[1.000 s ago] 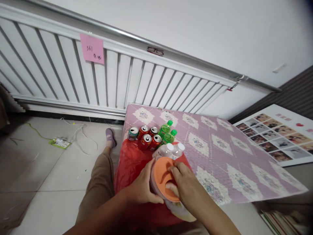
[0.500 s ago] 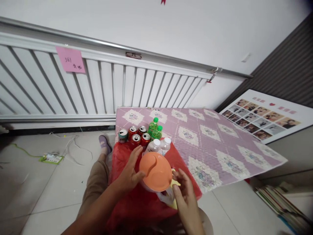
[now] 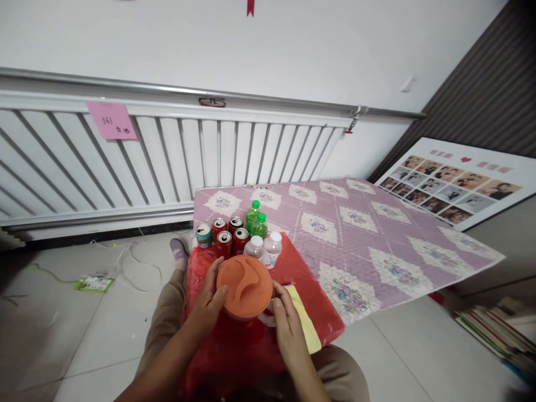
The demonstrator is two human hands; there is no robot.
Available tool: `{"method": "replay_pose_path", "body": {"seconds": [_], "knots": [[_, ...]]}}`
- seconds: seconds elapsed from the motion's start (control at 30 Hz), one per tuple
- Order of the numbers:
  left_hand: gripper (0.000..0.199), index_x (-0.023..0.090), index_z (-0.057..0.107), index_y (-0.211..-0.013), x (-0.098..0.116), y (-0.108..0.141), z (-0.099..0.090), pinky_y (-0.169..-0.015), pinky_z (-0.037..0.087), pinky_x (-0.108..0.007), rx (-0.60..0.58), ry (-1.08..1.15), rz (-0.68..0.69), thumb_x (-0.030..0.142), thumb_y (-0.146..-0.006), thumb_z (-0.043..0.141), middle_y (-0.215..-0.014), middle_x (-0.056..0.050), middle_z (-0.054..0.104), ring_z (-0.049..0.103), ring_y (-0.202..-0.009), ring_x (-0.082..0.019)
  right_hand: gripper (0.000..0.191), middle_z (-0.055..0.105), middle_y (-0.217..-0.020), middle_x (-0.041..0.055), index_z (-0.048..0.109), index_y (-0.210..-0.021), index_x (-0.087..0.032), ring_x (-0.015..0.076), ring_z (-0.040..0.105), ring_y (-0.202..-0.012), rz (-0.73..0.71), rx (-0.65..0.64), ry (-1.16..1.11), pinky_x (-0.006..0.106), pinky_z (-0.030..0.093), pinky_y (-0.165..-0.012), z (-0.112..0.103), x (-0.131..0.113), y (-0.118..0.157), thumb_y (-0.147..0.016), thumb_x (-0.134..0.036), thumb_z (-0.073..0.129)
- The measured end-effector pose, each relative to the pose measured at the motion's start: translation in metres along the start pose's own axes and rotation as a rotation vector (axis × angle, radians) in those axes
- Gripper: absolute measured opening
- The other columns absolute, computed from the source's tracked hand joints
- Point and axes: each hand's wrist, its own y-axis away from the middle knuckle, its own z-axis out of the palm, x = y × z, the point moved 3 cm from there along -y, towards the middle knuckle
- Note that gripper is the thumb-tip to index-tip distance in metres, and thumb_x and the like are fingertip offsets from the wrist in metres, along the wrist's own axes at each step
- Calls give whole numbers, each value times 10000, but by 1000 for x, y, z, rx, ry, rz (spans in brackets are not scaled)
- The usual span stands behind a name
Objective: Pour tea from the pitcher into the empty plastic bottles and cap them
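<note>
Two bare hands hold a lidded vessel [image 3: 245, 318] whose round, matte orange plastic lid [image 3: 244, 286], moulded with a curved ridge, faces the viewer. The left hand [image 3: 211, 298] is cupped around its side of the vessel, the thumb pressed at the edge of the lid and the fingers curled along the far side. The right hand [image 3: 287, 321] closes on the opposite side, its fingers curled at the lid's edge and its thumb bent toward them; the exact contact beneath the lid is hidden. Under the grip lies glossy red plastic sheeting [image 3: 301, 279]; whether the vessel rests on it cannot be told. Just beyond the lid stand two clear bottles with white caps [image 3: 254, 249], side by side. Behind these are two green-capped bottles of green plastic [image 3: 258, 226]. Beyond the left fingertips is a close cluster of upright metal drink cans: one teal can [image 3: 204, 236], three red cans [image 3: 224, 242] and one dark-topped can [image 3: 236, 225]. A flat yellow sheet [image 3: 307, 324] lies on the red sheeting just beside the right hand, on its outer side. Outward from the same hand and beyond the bottles extends a mauve quilted cover [image 3: 330, 223] with pale floral diamonds. Past the far edge of the cover runs a white ribbed radiator [image 3: 218, 151], well apart from the grip, with a pink paper note [image 3: 111, 121] on its upper left part.
</note>
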Motion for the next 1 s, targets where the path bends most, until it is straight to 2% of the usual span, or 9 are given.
{"method": "replay_pose_path", "body": {"seconds": [0.1,0.23,0.47,0.6,0.67,0.73,0.83,0.9,1.0], "knots": [[642,220,273,-1505,-1,5,3,-1224,273,-489,72,-27,4,386,-908,441,-1578,-99,370,289,-1496,-277,416,646,-1305,92,601,-1295,-240,238,591,-1224,-30,-37,-43,420,466,-1055,-1,-5,-10,-993,-464,422],[613,247,287,-1492,0,8,7,-1219,274,-509,121,-23,14,365,-912,449,-1557,-102,395,365,-1456,-276,412,651,-1298,94,613,-1278,-235,239,589,-1224,-51,-32,-65,436,449,-1070,-1,-6,-13,-989,-465,429],[595,267,333,-1472,1,8,4,-1193,319,-506,119,-55,19,416,-911,466,-1561,-85,409,361,-1463,-282,442,673,-1274,118,650,-1233,-209,252,614,-1190,-37,7,-86,424,469,-1047,-1,0,-9,-963,-509,468],[591,260,405,-1418,7,4,-3,-1140,396,-485,51,-10,24,443,-871,533,-1495,-94,501,451,-1401,-291,460,667,-1293,109,637,-1241,-231,242,619,-1192,26,4,-191,420,471,-1040,-6,5,-13,-944,-553,497],[577,239,444,-1383,13,-2,-11,-1095,438,-458,75,31,33,462,-860,547,-1441,-115,547,512,-1343,-284,497,669,-1284,114,635,-1232,-231,247,629,-1172,44,51,-203,412,501,-987,-14,3,-19,-932,-598,486],[530,208,514,-1301,22,-11,-21,-1015,484,-429,155,69,31,484,-850,555,-1313,-125,623,594,-1218,-275,522,703,-1185,113,660,-1158,-219,252,653,-1091,23,128,-159,384,535,-887,-23,-5,-29,-915,-642,477],[374,184,631,-1009,41,-30,-32,-791,515,-327,260,58,30,506,-828,576,-909,-40,684,640,-849,-208,518,680,-784,46,643,-835,-208,210,629,-743,-29,212,-112,307,508,-640,-29,-24,-47,-882,-696,474],[313,194,595,-757,56,-44,-36,-651,449,-263,306,24,79,502,-812,589,-672,32,575,536,-657,-151,534,552,-596,-9,528,-670,-225,169,510,-571,-52,230,-110,278,430,-532,-27,-36,-59,-869,-717,465],[418,218,426,-563,73,-63,-33,-552,339,-244,334,-1,136,519,-823,555,-540,70,402,380,-550,-114,560,437,-509,-41,427,-606,-242,144,411,-493,-80,241,-118,272,365,-485,-20,-49,-76,-872,-735,428]]}}
